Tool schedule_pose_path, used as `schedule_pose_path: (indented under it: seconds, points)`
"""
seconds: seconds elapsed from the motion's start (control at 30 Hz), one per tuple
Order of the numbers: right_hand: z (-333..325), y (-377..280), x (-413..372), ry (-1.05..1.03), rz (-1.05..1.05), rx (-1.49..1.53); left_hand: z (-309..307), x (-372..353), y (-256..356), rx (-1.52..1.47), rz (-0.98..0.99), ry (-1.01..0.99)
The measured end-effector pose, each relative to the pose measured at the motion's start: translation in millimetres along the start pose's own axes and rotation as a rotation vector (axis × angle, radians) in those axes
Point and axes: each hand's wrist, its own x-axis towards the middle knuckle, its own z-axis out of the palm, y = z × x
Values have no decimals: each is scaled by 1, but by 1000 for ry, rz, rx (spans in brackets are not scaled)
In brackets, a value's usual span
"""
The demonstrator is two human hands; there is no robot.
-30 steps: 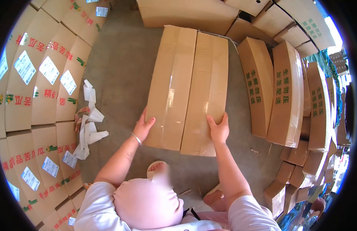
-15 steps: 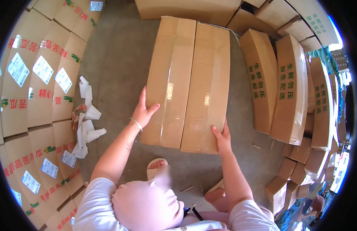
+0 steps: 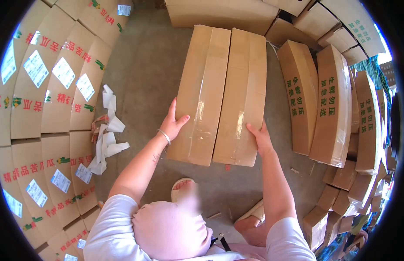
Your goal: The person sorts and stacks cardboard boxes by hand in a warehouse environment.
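Left hand, right hand: we clasp two boxes | green-print cartons: 生鲜勿压 加急配送 | red-print stack: 苦瓜 | labels seemingly illegible

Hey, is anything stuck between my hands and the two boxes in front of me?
Nothing visible is. Your left hand touches the left box, its thumb over the edge; your right hand touches the right box. The white paper lies off to the left.
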Motion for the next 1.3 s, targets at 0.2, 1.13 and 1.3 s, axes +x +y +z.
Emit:
schedule_pose_path:
  seconds: [0.2,1.13,1.3]
  points:
    - [20,-9,-1,-65,-17,160,-13,-5,3,8,-40,-5]
    - [69,20,-47,-29,-35,-58,-65,-68,-23,-409,-397,52]
    - [67,31,-52,-25,-44,78,-65,-70,-36,-434,-430,-12]
